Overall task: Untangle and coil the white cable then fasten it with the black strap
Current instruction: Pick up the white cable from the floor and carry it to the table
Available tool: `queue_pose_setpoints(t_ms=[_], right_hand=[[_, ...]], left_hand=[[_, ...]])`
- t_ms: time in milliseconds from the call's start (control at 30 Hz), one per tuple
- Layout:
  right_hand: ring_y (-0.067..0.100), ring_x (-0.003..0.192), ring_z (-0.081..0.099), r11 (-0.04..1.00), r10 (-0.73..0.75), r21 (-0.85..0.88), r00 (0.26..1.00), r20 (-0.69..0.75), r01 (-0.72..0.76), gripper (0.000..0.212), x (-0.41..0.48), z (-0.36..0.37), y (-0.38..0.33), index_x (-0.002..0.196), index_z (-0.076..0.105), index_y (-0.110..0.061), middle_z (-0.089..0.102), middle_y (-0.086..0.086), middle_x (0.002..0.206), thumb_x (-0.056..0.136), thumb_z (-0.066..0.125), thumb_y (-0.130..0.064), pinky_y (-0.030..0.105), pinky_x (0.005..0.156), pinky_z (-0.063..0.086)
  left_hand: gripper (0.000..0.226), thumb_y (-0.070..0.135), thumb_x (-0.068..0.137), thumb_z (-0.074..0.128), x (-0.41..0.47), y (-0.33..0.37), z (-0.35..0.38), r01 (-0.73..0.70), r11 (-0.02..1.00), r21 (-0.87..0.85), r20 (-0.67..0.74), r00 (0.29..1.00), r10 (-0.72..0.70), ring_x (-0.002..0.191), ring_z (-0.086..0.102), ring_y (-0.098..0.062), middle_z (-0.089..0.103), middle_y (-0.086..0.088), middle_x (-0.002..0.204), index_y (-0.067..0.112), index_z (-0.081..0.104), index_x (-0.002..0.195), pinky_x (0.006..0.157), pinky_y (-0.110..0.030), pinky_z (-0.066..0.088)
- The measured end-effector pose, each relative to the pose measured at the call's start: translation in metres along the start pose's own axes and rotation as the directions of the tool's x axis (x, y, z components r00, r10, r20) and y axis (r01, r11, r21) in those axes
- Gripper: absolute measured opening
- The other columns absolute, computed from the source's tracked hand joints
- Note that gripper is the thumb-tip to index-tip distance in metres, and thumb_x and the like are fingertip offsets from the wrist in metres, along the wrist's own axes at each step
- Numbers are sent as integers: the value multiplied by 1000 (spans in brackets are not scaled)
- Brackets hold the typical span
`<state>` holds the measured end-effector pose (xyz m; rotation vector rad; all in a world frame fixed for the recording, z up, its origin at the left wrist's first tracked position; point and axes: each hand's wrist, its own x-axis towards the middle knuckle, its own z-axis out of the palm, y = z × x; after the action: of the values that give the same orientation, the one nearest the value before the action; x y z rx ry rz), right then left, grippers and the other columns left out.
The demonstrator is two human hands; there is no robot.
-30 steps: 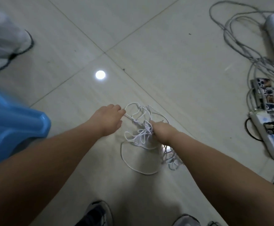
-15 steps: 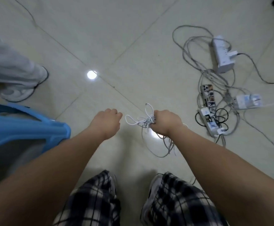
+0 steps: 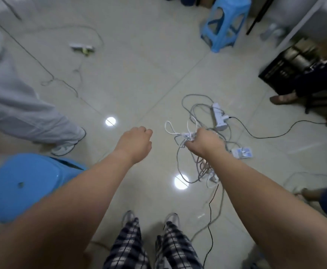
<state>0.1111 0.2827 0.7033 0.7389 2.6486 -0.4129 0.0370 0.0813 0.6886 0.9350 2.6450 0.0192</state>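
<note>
We've got our right hand (image 3: 203,141) fisted round the tangled white cable (image 3: 170,127), left hand (image 3: 136,141) curled empty, so yanking probably tightens knots.

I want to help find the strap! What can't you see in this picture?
Head view only:
Black strap: not visible anywhere; if it is there, something hides it.
Left hand: seen from the back with fingers curled, so anything in its palm is hidden.
White cable: the right hand covers the gripped part with its fingers; the hanging loops blur together below the wrist, so its ends cannot be traced.
</note>
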Motion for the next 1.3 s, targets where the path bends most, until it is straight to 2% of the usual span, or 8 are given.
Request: queue_pose_setpoints(t_ms=[133, 300, 467, 667, 967, 1133, 1300], right_hand=[[33, 98, 57, 999, -26, 22, 997, -79, 27, 48, -32, -38, 2, 106, 50, -12, 62, 11, 104, 78, 54, -51, 34, 70, 41], [33, 102, 59, 998, -56, 12, 977, -204, 60, 36, -38, -64, 12, 106, 49, -11, 64, 12, 107, 86, 52, -42, 34, 73, 42], [32, 102, 60, 998, -58, 6, 963, -262, 61, 33, -24, -84, 41, 106, 51, -13, 63, 11, 111, 88, 52, -39, 32, 68, 36], [32, 99, 60, 999, -42, -20, 968, -245, 38, 33, 5, -102, 68, 108, 49, -10, 64, 12, 108, 89, 51, -37, 30, 65, 34], [34, 100, 60, 995, -96, -22, 973, -212, 93, 34, 105, -133, 46, 109, 51, -12, 64, 13, 108, 87, 52, -38, 32, 67, 37], [33, 99, 60, 997, -74, -2, 973, -218, 76, 33, 186, -156, 12, 109, 50, -12, 64, 12, 108, 88, 51, -36, 32, 67, 38], [33, 98, 60, 999, -8, 31, 981, -196, 15, 31, 268, -173, -18, 109, 49, -11, 64, 12, 106, 88, 50, -34, 31, 67, 38]], left_hand=[[38, 26, 97, 40, -17, 18, -52, -22, 998, 54, -96, 995, 27, 116, 47, -31, 50, -11, 128, 11, 44, 131, 91, -40, 40], [37, 28, 97, 39, -9, 45, -84, -72, 988, 134, -174, 980, 95, 119, 47, -29, 50, -8, 130, 14, 45, 131, 92, -39, 40], [37, 28, 97, 40, 11, 66, -88, -54, 983, 175, -161, 983, 83, 117, 48, -29, 50, -8, 129, 14, 45, 131, 91, -39, 41], [33, 28, 97, 40, 45, 83, -80, -63, 976, 210, -107, 991, 87, 115, 49, -28, 51, -8, 125, 13, 46, 126, 87, -37, 41], [28, 26, 97, 39, 137, 67, -97, -88, 966, 244, -98, 989, 115, 111, 50, -27, 52, -7, 120, 13, 46, 121, 82, -35, 40], [31, 27, 97, 38, 217, 29, -128, -113, 960, 255, -98, 985, 142, 112, 49, -28, 51, -8, 121, 12, 45, 123, 84, -35, 40], [33, 26, 96, 39, 303, -27, -153, -114, 961, 252, -35, 991, 126, 113, 49, -28, 51, -9, 123, 12, 44, 126, 86, -37, 40]])
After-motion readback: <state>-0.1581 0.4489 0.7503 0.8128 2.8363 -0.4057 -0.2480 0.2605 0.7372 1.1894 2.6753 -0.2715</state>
